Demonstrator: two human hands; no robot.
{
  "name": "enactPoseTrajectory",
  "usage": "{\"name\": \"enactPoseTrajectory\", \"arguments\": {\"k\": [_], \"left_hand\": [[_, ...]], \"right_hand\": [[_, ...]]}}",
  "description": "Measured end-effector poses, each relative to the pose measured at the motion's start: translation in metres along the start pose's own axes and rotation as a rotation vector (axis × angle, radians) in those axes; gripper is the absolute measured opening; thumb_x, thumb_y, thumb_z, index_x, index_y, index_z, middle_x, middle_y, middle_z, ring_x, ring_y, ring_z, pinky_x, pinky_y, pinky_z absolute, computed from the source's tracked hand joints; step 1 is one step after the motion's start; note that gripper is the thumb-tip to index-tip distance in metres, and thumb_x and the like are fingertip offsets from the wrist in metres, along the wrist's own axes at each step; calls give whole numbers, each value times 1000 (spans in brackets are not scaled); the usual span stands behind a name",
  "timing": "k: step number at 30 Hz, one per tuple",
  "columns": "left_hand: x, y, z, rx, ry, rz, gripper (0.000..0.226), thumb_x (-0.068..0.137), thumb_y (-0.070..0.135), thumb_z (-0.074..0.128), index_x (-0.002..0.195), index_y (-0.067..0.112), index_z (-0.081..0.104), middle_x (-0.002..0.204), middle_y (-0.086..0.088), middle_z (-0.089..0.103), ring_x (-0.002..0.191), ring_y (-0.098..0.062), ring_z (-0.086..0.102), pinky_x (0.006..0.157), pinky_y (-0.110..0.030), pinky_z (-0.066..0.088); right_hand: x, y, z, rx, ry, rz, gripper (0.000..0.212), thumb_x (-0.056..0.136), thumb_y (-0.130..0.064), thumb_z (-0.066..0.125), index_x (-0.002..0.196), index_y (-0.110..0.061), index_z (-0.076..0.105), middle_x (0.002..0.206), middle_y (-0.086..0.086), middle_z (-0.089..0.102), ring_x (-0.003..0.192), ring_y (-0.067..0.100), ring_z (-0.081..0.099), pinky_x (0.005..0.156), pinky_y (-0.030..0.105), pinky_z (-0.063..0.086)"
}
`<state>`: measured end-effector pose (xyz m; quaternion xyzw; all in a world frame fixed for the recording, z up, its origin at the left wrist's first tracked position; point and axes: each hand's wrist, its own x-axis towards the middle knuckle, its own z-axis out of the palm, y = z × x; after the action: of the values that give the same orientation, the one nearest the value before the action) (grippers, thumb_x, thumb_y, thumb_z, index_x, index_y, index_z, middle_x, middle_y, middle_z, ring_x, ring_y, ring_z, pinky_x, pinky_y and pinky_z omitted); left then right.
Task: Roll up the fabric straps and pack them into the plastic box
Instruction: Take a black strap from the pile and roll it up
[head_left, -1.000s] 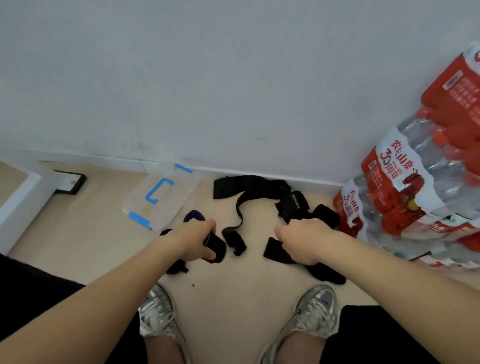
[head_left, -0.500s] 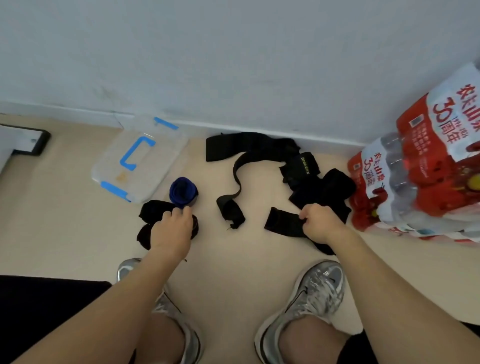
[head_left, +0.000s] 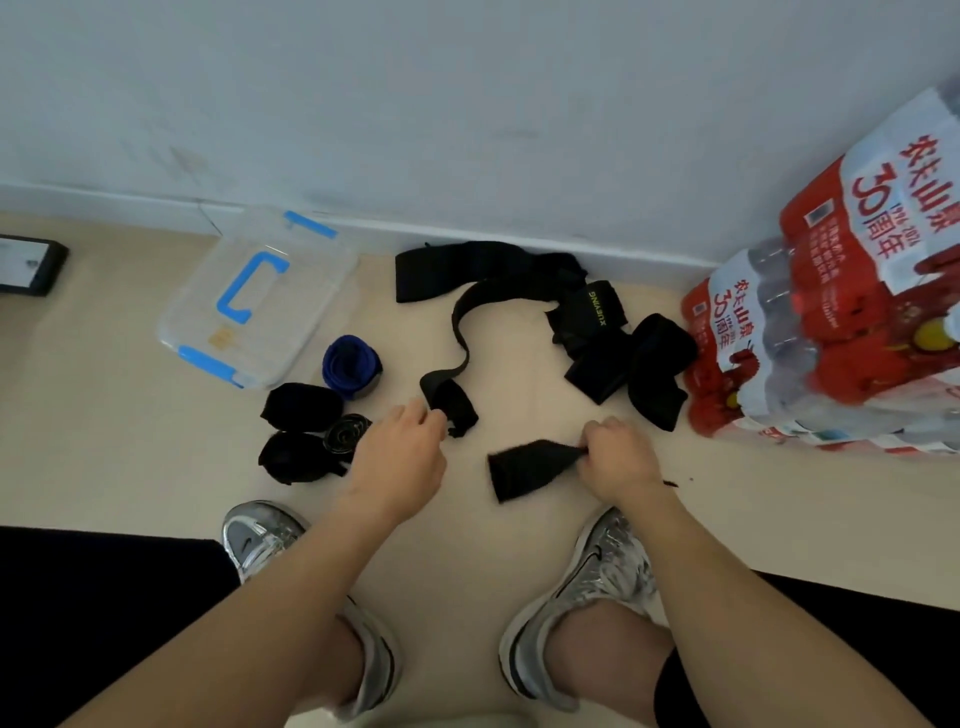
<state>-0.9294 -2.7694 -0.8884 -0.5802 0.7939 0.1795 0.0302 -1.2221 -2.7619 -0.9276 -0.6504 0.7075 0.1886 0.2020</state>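
right hand (head_left: 615, 457) pinches short strap (head_left: 530, 466); left hand (head_left: 400, 457) loose, empty, just left of it. Flatten first, roll tight from pinched end.

The box (head_left: 260, 306) lies left by the wall (head_left: 467, 104), rolled straps (head_left: 311, 421) before it, loose straps (head_left: 571, 322) right, bottle packs (head_left: 831, 322) far right.

soft, even, cool light with no clear source; the wall (head_left: 467, 104) takes a bluish cast. only faint, blurred shadows lie on the floor (head_left: 467, 545). dull glare sits on the plastic box (head_left: 311, 291). the black strap (head_left: 524, 467) in the right hand (head_left: 615, 457) reads as a flat dark shape, its weave lost. the skirting board (head_left: 519, 244) bows, and the forearms stretch toward the lower corners.
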Motion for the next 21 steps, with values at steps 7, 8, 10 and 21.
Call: {"name": "enactPoseTrajectory", "arguments": {"k": [7,8,10,21], "left_hand": [[-3,36,-19,-794,-372,-251,109,85,38,89,168,27,20,159,-6,42,143,-27,51,109,-33,47],[-5,37,-21,-882,-415,-247,117,83,32,93,170,31,14,160,-5,41,139,-26,58,104,-33,51],[-10,36,-23,-964,-439,-205,123,82,13,92,169,38,11,153,-6,44,113,-23,75,86,-29,62],[-24,6,-22,-1016,-404,-249,34,99,17,78,129,30,69,115,-1,79,96,-17,75,78,-37,63]], "right_hand": [[-5,-52,-44,556,-64,-124,21,98,-24,53,79,-24,63,84,3,67,82,26,65,59,30,41],[-8,-58,-47,612,-107,-144,23,99,-25,54,78,-25,63,84,3,68,81,24,65,59,30,40],[-16,-69,-48,699,-177,-158,24,102,-29,53,81,-26,64,86,3,69,81,21,66,61,31,42],[-28,-80,-17,723,-439,-78,74,102,-73,42,64,-21,77,64,-1,64,66,21,62,69,35,46]]}}
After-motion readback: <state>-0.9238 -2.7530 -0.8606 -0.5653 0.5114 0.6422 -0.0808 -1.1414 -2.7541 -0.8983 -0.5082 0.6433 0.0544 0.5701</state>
